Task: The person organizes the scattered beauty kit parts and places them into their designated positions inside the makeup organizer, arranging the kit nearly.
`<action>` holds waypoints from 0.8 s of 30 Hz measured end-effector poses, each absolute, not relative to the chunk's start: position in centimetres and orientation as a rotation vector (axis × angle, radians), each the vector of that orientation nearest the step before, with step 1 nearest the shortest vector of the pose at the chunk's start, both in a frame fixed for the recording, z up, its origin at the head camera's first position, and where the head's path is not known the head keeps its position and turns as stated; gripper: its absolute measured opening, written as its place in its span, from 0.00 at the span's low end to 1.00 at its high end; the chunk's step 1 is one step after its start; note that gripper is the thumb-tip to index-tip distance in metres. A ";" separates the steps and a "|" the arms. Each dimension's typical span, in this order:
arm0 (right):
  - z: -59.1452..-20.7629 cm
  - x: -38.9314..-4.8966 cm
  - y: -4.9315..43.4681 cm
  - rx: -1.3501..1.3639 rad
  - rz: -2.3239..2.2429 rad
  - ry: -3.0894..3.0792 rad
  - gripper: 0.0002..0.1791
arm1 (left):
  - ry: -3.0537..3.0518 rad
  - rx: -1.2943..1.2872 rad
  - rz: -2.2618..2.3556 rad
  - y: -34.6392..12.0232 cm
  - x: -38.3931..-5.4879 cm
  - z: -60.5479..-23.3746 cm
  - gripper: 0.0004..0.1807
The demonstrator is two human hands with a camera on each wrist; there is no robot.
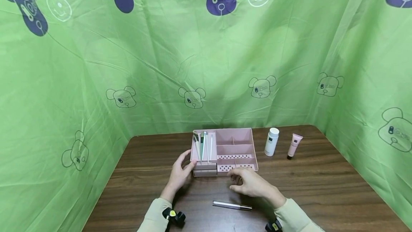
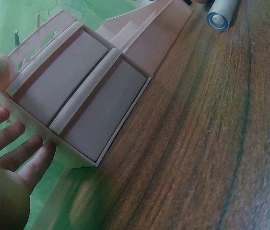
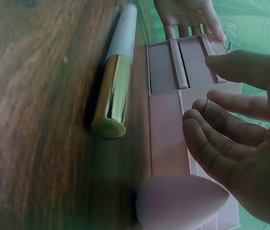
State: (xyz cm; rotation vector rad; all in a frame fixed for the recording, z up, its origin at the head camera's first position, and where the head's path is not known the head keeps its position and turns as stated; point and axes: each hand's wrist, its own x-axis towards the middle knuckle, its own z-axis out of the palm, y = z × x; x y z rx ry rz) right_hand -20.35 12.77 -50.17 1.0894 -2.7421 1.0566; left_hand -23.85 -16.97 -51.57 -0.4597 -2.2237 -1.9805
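Observation:
A pink makeup organizer (image 1: 236,136) stands on the table, with several makeup brushes (image 1: 202,146) in its left compartment. My left hand (image 1: 178,175) holds its front left corner, thumb at the top edge and fingers along the side wall. Loosely bent, the fingers of my right hand (image 1: 252,183) hover at the front of the organizer and hold nothing. In front lies a silver tube (image 1: 231,205), which has a shiny end cap (image 3: 111,103). Beneath my right hand, the right wrist view has a pale pink teardrop-shaped makeup sponge (image 3: 180,203), hidden in the head view.
Right of the organizer stand a white bottle (image 1: 271,142) and a pink squeeze tube (image 1: 294,146) with a black cap. Two small drawers (image 1: 205,169) are at the organizer's front left. A green curtain (image 1: 193,63) encloses the wooden table (image 1: 135,189).

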 end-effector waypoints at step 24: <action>-51.0 -19.3 11.8 1.104 0.916 -2.880 0.19 | -2.235 -0.459 -1.943 -17.0 -23.9 -51.7 0.31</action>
